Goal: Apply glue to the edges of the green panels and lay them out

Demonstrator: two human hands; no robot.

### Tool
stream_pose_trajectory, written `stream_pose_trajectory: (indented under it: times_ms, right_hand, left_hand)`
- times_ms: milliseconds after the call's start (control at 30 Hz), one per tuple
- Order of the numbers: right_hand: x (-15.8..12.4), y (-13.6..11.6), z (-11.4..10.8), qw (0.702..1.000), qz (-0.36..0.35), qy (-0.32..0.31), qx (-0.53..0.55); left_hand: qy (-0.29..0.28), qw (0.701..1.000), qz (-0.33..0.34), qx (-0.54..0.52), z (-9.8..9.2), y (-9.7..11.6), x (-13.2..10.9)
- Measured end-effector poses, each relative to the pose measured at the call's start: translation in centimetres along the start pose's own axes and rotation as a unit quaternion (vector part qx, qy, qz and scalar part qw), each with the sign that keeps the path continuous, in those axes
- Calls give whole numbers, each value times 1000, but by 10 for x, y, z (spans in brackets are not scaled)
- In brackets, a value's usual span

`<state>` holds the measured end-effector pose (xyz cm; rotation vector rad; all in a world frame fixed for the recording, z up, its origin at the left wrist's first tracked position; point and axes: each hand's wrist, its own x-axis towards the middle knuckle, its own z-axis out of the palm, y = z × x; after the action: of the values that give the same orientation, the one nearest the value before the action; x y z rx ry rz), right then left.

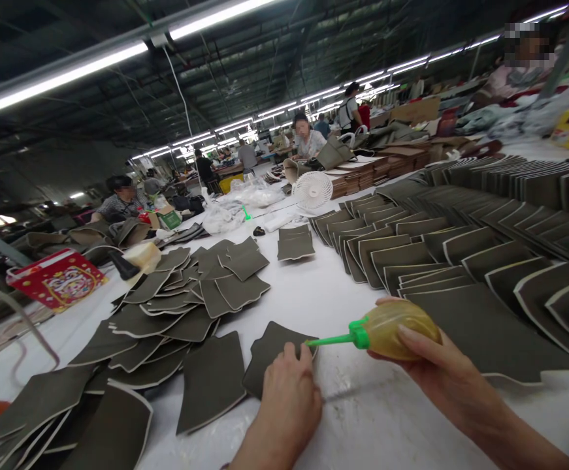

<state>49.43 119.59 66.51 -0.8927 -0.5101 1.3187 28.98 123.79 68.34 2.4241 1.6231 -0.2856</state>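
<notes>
My right hand [436, 356] is wrapped round a squeeze glue bottle [392, 329], yellowish and translucent, tilted on its side. Its thin green nozzle [333, 340] points left, with the tip close to the fingertips of my left hand [291, 391]. That left hand is closed, with bent fingers, on the right side of a dark olive panel [272, 349] on the white table. Part of this panel is hidden under the fingers. Just left of it lies another flat olive panel [213, 378], beside a loose heap of similar panels [166, 320].
Rows of overlapping olive panels [490, 254] cover the table's right side. A small stack [296, 243], a white fan [312, 190] and plastic bags [249, 196] stand farther back. At left are a red box [56, 277] and a curved hose [24, 313]. Several people work beyond.
</notes>
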Motion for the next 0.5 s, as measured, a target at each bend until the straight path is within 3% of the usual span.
stream_pose_trajectory:
  times_ms: [100, 233, 333, 500]
  right_hand:
    - [-3, -11, -6, 980, -76, -1, -181]
    - [-5, -16, -9, 879, -175, -20, -443]
    - [-4, -9, -6, 818, -210, -49, -533]
    - [1, 1, 1, 745, -279, -83, -601]
  left_hand:
    - [-2, 999, 35, -20, -7, -15, 2]
    - [4, 994, 82, -75, -12, -30, 5]
    - [6, 992, 91, -91, -11, -34, 7]
    - [1, 994, 81, -69, -10, -33, 8]
